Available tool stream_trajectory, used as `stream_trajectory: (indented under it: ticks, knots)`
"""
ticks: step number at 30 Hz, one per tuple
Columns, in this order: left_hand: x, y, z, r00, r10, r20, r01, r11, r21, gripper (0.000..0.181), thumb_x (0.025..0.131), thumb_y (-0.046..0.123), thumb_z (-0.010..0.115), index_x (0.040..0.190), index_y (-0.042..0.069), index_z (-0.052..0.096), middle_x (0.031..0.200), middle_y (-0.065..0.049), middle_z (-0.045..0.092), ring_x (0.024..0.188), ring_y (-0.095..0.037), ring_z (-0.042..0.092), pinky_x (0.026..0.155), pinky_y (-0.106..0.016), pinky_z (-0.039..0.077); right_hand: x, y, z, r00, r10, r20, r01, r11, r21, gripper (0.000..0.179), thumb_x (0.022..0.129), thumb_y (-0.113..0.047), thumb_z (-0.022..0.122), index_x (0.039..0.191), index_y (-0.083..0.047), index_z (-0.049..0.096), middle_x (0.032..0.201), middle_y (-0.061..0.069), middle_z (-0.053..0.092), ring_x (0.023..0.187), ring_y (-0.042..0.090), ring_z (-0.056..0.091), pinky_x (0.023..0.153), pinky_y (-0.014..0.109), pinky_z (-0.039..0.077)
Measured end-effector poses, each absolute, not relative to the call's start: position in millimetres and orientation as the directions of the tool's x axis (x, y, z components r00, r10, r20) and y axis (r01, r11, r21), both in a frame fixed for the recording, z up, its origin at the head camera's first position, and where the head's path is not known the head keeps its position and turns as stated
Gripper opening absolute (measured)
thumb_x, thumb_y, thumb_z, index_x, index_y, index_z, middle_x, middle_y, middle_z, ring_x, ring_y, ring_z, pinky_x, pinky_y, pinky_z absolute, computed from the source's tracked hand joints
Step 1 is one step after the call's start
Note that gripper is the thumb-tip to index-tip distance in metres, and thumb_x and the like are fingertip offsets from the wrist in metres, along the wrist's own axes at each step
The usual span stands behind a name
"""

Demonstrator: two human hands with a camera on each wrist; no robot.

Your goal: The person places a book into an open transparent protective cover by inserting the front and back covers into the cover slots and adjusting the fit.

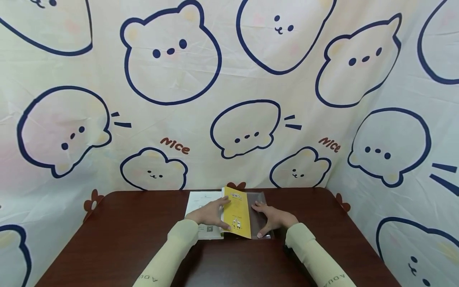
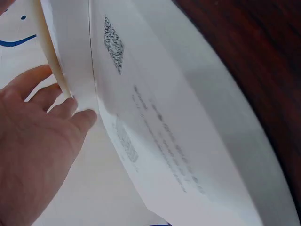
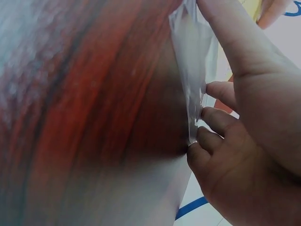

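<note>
The left hand [image 1: 209, 214], just below the middle of the head frame, is spread, its thumb lower and its fingers higher, touching the left edge of the booklet's yellow cover [image 1: 238, 211]. The right hand [image 1: 276, 218], to the right of it, is also spread, fingers and thumb touching the clear plastic sheet [image 1: 255, 198]; whether it pinches the plastic's edge cannot be told.

The relation that seems to count is that the yellow cover lies between the two hands, its long axis running from top to bottom of the frame, across the line joining them. The left hand is nearer, in contact with it; the right is just beside its right edge, with plastic between. From the left hand, the cover lies to the right; from the right hand, to the left.

Farther left, partly under the left hand, lies the white panel [image 1: 201, 198]. Around everything spreads the dark table [image 1: 143, 223], with the bear-print cloth [image 1: 172, 79] behind.
</note>
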State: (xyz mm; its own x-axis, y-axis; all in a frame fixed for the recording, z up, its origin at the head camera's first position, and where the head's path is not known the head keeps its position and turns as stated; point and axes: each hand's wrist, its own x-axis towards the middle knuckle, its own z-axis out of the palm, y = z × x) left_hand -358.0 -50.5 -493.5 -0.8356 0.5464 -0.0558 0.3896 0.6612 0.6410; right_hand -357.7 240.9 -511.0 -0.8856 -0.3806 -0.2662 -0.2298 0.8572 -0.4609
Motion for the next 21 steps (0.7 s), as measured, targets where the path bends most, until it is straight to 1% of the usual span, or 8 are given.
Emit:
stream_trajectory:
  ticks: [2, 5, 8, 11, 18, 21]
  knots:
    - [-358.2, -52.9, -495.0, -0.833, 0.548, -0.069, 0.376, 0.654, 0.656, 0.108, 0.066, 0.043, 0.095, 0.155, 0.011, 0.043, 0.169, -0.007, 0.024, 0.154, -0.036, 0.025, 0.119, -0.06, 0.028, -357.1, 240.9, -510.0, -0.886, -0.38, -0.265, -0.23, 0.858, -0.46, 0.114, 0.066, -0.035, 0.097, 0.16, -0.019, 0.035, 0.17, 0.008, 0.021, 0.156, 0.036, 0.018, 0.121, 0.058, 0.027]
    - [-358.7, -54.3, -497.3, -0.831, 0.55, -0.08, 0.365, 0.648, 0.668, 0.11, 0.063, 0.041, 0.097, 0.155, 0.011, 0.044, 0.17, -0.004, 0.022, 0.155, -0.034, 0.021, 0.121, -0.059, 0.024, -355.9, 239.6, -507.5, -0.887, -0.378, -0.265, -0.227, 0.857, -0.463, 0.113, 0.066, -0.033, 0.097, 0.159, -0.018, 0.036, 0.17, 0.009, 0.021, 0.156, 0.037, 0.018, 0.121, 0.059, 0.026]
    - [-358.7, -52.8, -500.2, -0.829, 0.554, -0.073, 0.367, 0.637, 0.678, 0.111, 0.062, 0.039, 0.099, 0.154, 0.01, 0.045, 0.169, -0.004, 0.023, 0.156, -0.034, 0.018, 0.122, -0.059, 0.022, -354.5, 237.4, -505.3, -0.891, -0.368, -0.266, -0.219, 0.861, -0.458, 0.112, 0.066, -0.031, 0.098, 0.159, -0.017, 0.037, 0.169, 0.01, 0.022, 0.156, 0.037, 0.019, 0.12, 0.058, 0.027]
    - [-357.5, -49.5, -504.1, -0.825, 0.561, -0.068, 0.376, 0.635, 0.675, 0.111, 0.062, 0.039, 0.099, 0.154, 0.008, 0.044, 0.169, -0.005, 0.023, 0.157, -0.032, 0.014, 0.123, -0.058, 0.02, -353.9, 234.3, -505.2, -0.894, -0.363, -0.263, -0.221, 0.868, -0.445, 0.112, 0.065, -0.031, 0.098, 0.158, -0.016, 0.038, 0.169, 0.01, 0.023, 0.155, 0.036, 0.02, 0.12, 0.057, 0.028]
    - [-353.6, -38.7, -508.2, -0.821, 0.57, -0.04, 0.396, 0.618, 0.68, 0.112, 0.064, 0.039, 0.098, 0.153, 0.001, 0.043, 0.168, -0.011, 0.024, 0.157, -0.037, 0.011, 0.122, -0.059, 0.021, -355.6, 230.9, -506.4, -0.89, -0.376, -0.257, -0.237, 0.864, -0.444, 0.113, 0.064, -0.032, 0.099, 0.158, -0.014, 0.039, 0.169, 0.011, 0.024, 0.155, 0.036, 0.022, 0.12, 0.056, 0.029]
    - [-351.8, -35.4, -508.2, -0.826, 0.563, -0.038, 0.394, 0.623, 0.675, 0.113, 0.064, 0.04, 0.098, 0.154, 0.002, 0.041, 0.168, -0.01, 0.024, 0.157, -0.036, 0.01, 0.123, -0.058, 0.02, -355.9, 231.8, -505.7, -0.891, -0.372, -0.261, -0.232, 0.866, -0.442, 0.112, 0.064, -0.033, 0.098, 0.158, -0.015, 0.039, 0.169, 0.01, 0.024, 0.155, 0.035, 0.022, 0.12, 0.056, 0.029]
